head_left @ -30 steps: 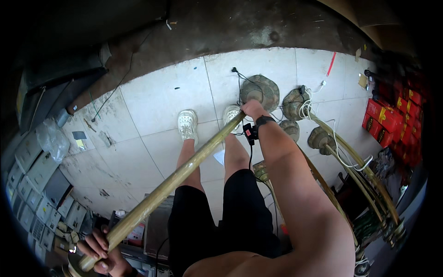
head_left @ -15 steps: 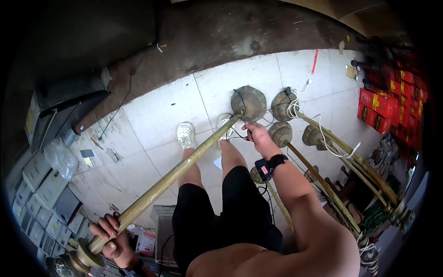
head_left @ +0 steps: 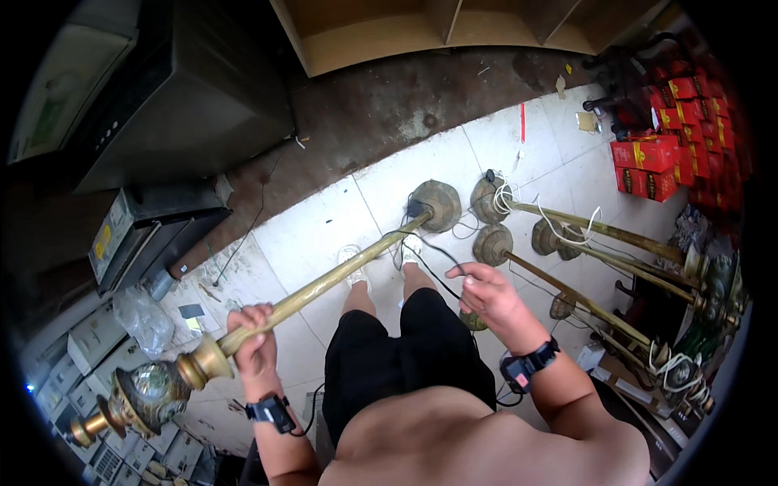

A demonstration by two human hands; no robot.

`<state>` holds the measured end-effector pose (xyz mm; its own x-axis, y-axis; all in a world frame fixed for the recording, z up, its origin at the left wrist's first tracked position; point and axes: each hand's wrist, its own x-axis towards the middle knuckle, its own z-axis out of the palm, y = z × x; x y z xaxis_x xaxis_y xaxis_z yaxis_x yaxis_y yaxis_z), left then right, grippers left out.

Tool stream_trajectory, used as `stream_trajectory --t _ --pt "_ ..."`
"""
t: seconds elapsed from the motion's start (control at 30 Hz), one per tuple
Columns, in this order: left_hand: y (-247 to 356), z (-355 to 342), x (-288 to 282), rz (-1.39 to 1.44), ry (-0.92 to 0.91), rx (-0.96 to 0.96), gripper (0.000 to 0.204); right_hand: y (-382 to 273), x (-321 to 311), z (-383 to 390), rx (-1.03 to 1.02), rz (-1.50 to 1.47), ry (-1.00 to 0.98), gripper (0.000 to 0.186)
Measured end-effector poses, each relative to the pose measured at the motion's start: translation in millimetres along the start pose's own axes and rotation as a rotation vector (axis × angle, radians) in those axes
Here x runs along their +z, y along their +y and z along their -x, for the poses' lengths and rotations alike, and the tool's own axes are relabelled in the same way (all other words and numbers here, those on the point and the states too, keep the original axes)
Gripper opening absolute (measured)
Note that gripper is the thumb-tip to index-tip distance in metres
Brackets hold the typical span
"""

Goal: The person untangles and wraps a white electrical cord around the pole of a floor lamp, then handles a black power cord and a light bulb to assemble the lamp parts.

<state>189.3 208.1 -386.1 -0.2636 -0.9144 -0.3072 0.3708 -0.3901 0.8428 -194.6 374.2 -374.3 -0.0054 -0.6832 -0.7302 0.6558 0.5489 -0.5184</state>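
I grip a long brass-coloured lamp pole [head_left: 324, 283] in my left hand [head_left: 251, 332], just beside its ornate mottled top [head_left: 150, 393]. The pole slopes to an octagonal stone-like base [head_left: 438, 202] on the tiles. My right hand [head_left: 486, 296] pinches a thin black cord [head_left: 442, 251] that loops to the pole near the base. Several similar lamp stands [head_left: 575, 300] lean off to my right, their bases on the floor, with a white cord [head_left: 598, 219] looped over one.
At right, red boxes [head_left: 644, 162] are stacked by dark furniture. A wooden cabinet [head_left: 373, 32] stands beyond the tiled floor [head_left: 292, 243]. Dark appliances [head_left: 178, 89], a plastic bag [head_left: 138, 320] and stacked grey units [head_left: 97, 340] line the left side.
My right hand has let go of the pole, drawn back toward me and now holds the black cord. My left hand has risen with the pole's top, bringing more of it into view.
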Motion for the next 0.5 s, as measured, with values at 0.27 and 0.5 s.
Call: stream_trajectory --t 0.27,0.5 --pt "-4.5 -19.2 -7.0 0.108 -0.079 0.019 0.023 -105.8 83.8 130.5 -0.619 -0.073 0.083 0.049" --pt "5.5 -28.4 6.0 0.088 -0.108 0.018 0.022 -169.5 85.2 231.7 -1.001 -0.104 0.331 0.049"
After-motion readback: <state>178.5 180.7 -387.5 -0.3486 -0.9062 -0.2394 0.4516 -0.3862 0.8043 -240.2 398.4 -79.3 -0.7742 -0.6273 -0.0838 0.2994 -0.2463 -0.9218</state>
